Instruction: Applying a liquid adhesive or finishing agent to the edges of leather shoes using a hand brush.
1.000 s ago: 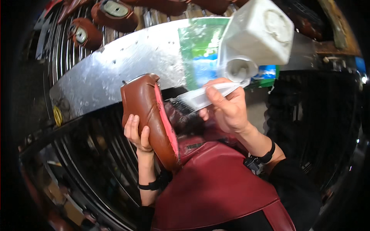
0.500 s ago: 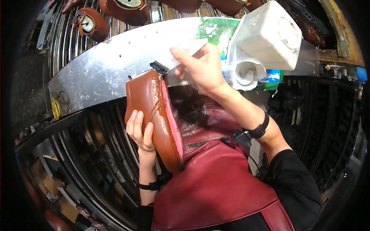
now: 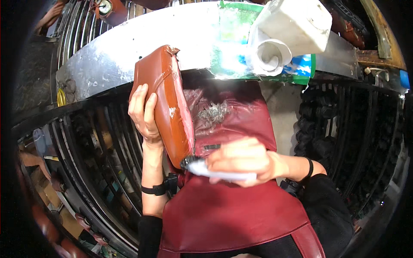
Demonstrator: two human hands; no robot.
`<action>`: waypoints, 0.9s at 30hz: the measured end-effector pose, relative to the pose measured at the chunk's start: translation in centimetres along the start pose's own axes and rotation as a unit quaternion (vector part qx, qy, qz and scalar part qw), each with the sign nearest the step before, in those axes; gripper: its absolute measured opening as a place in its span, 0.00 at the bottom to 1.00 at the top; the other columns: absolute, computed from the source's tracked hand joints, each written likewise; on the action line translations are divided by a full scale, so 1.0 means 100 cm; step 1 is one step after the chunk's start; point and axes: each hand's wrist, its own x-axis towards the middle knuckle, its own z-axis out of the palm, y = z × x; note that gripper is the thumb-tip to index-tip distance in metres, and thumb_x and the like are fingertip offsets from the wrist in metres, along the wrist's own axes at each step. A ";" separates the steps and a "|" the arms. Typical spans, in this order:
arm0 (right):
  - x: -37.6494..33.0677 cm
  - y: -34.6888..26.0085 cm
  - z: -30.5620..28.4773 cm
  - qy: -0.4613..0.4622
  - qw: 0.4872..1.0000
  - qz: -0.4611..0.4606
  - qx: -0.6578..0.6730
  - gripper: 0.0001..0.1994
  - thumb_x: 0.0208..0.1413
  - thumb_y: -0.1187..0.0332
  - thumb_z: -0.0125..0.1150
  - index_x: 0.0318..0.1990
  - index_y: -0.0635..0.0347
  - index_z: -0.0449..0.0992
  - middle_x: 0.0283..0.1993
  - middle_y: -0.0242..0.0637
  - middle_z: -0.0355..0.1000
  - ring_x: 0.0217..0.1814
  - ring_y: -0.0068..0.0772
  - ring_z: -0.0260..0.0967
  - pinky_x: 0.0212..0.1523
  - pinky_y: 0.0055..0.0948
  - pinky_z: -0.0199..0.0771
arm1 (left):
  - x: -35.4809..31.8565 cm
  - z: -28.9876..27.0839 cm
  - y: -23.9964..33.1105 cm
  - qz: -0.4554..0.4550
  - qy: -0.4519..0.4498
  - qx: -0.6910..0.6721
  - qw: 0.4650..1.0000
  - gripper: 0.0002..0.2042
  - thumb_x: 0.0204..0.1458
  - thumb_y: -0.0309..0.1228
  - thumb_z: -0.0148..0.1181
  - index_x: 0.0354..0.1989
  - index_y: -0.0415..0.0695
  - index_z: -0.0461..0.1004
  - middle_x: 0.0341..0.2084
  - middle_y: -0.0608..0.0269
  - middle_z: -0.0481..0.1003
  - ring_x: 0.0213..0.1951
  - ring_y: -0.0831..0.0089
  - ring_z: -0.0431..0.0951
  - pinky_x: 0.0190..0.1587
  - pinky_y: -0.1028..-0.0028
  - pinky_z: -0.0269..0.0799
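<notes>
Two bare hands are at work on one brown shoe (image 3: 167, 109), which stands on a slant over the person's lap, its upper end in front of the near edge of one metal table (image 3: 97, 64) and its lower end by the apron. The left hand (image 3: 145, 115) is curled around the shoe's outer side, with three fingers showing against the brown surface; its thumb is hidden. One pink strip (image 3: 186, 116) runs along the shoe's right-hand side. The right hand (image 3: 243, 159), blurred, is closed around one brush (image 3: 223, 173) with a white handle; its single tuft of black bristles (image 3: 188, 162) sits at the shoe's lower end and seems to touch it. Two black wristbands are worn, one on the left wrist (image 3: 157, 189) and one on the right forearm (image 3: 309, 167). Beneath the hands is one burgundy apron (image 3: 236, 215), marked by one rough grey patch (image 3: 214, 112) just right of the shoe. On the table, one green and blue sheet (image 3: 234, 36) lies under one tilted white container (image 3: 301, 28), which has one round opening (image 3: 272, 56) facing the person. One yellow coil (image 3: 61, 98) hangs near the table's left end.
</notes>
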 end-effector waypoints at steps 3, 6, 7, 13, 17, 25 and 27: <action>0.000 -0.005 -0.007 0.028 1.000 -0.002 -0.005 0.12 0.56 0.78 0.71 0.46 0.74 0.81 0.40 0.51 0.82 0.38 0.47 0.83 0.42 0.38 0.85 | 0.005 0.000 0.005 -0.001 -0.002 0.005 1.000 0.22 0.57 0.28 0.67 0.60 0.40 0.71 0.60 0.46 0.74 0.61 0.49 0.75 0.64 0.53 0.72; 0.022 -0.023 -0.022 0.196 0.932 0.250 0.175 0.06 0.62 0.75 0.69 0.42 0.70 0.82 0.34 0.37 0.82 0.33 0.21 0.78 0.32 0.23 0.78 | 0.011 -0.001 0.014 -0.005 -0.012 0.021 1.000 0.23 0.58 0.29 0.66 0.62 0.40 0.72 0.60 0.47 0.74 0.61 0.50 0.75 0.64 0.54 0.71; 0.027 -0.016 -0.021 0.222 0.931 0.238 0.168 0.06 0.62 0.74 0.69 0.40 0.69 0.82 0.33 0.35 0.81 0.32 0.20 0.77 0.31 0.23 0.76 | 0.015 -0.002 0.017 -0.008 -0.016 0.023 1.000 0.25 0.57 0.30 0.66 0.63 0.40 0.72 0.60 0.47 0.74 0.61 0.50 0.74 0.65 0.55 0.70; 0.034 -0.012 -0.025 0.135 0.988 0.058 0.053 0.06 0.54 0.77 0.71 0.37 0.70 0.81 0.32 0.42 0.80 0.32 0.26 0.78 0.31 0.25 0.75 | 0.037 -0.006 0.021 -0.044 -0.044 0.032 0.998 0.27 0.54 0.29 0.66 0.65 0.42 0.72 0.61 0.51 0.74 0.62 0.52 0.74 0.65 0.58 0.67; 0.059 -0.034 -0.041 0.074 0.997 0.019 0.000 0.09 0.47 0.80 0.70 0.37 0.73 0.80 0.36 0.54 0.81 0.36 0.45 0.83 0.38 0.35 0.84 | 0.062 -0.013 0.019 -0.081 -0.075 0.029 0.994 0.28 0.53 0.26 0.65 0.65 0.43 0.72 0.60 0.51 0.74 0.62 0.53 0.74 0.65 0.57 0.66; 0.127 -0.037 -0.080 0.044 0.991 -0.094 -0.088 0.13 0.40 0.75 0.67 0.36 0.71 0.79 0.38 0.55 0.81 0.38 0.46 0.83 0.40 0.38 0.85 | 0.139 -0.030 0.003 -0.149 -0.190 -0.030 0.970 0.28 0.49 0.20 0.64 0.63 0.43 0.73 0.54 0.53 0.77 0.56 0.52 0.76 0.62 0.59 0.68; 0.147 -0.027 -0.090 0.049 0.986 -0.136 -0.089 0.15 0.37 0.76 0.65 0.37 0.72 0.79 0.39 0.57 0.81 0.38 0.47 0.83 0.43 0.40 0.84 | 0.157 -0.032 0.003 -0.164 -0.182 -0.091 0.965 0.30 0.45 0.20 0.67 0.62 0.42 0.74 0.54 0.53 0.77 0.56 0.53 0.76 0.62 0.59 0.69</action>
